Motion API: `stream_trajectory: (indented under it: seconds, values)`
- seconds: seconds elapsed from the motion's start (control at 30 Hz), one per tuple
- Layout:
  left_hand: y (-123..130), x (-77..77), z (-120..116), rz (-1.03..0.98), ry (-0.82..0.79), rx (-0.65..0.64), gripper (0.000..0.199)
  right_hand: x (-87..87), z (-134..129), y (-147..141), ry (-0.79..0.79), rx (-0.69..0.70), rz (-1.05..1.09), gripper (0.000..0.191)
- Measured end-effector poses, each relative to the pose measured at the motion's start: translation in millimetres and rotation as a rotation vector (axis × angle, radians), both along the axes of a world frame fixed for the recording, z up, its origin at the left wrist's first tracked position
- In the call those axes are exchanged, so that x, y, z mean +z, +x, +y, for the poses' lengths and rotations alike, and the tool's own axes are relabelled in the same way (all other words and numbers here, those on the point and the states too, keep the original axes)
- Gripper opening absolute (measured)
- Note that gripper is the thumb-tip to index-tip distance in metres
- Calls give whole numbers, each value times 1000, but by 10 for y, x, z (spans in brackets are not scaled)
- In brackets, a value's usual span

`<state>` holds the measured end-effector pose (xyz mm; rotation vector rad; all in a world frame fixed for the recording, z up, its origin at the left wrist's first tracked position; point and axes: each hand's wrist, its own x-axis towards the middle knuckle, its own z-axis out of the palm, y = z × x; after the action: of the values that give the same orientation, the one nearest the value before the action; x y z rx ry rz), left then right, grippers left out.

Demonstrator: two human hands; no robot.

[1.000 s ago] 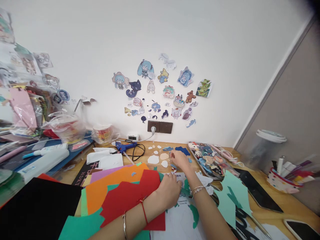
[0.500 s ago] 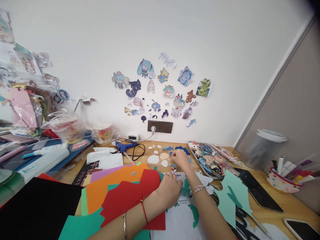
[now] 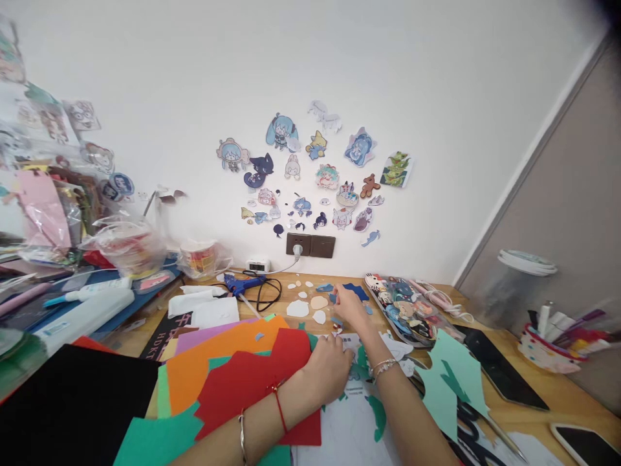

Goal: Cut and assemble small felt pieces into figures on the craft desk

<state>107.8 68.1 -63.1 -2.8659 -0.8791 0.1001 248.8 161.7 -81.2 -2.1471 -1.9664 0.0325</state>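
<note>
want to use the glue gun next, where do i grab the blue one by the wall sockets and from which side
Likely best by the handle of the blue glue gun, the thick blue body at its left end. It lies flat on the wooden table with the glue stick and nozzle slanting toward you, and its black cord coils to the right. So come from above and the left, clear of cord and tip.

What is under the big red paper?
Under the red sheet lie an orange sheet and green ones, peeking out at its edges. The left hand rests by its right edge. Whatever lies beneath its middle is covered.
</note>
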Motion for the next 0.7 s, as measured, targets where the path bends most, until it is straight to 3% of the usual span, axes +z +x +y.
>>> stream_trajectory:
  seconds: [0.2, 0.7]
  values:
    - [5, -8, 4, -1, -3, 2, 24, 61, -39, -70, 4, 83, -15, 24]
    - [-2, 7, 0, 14, 12, -2, 24, 25, -37, -61, -13, 116, -49, 23]
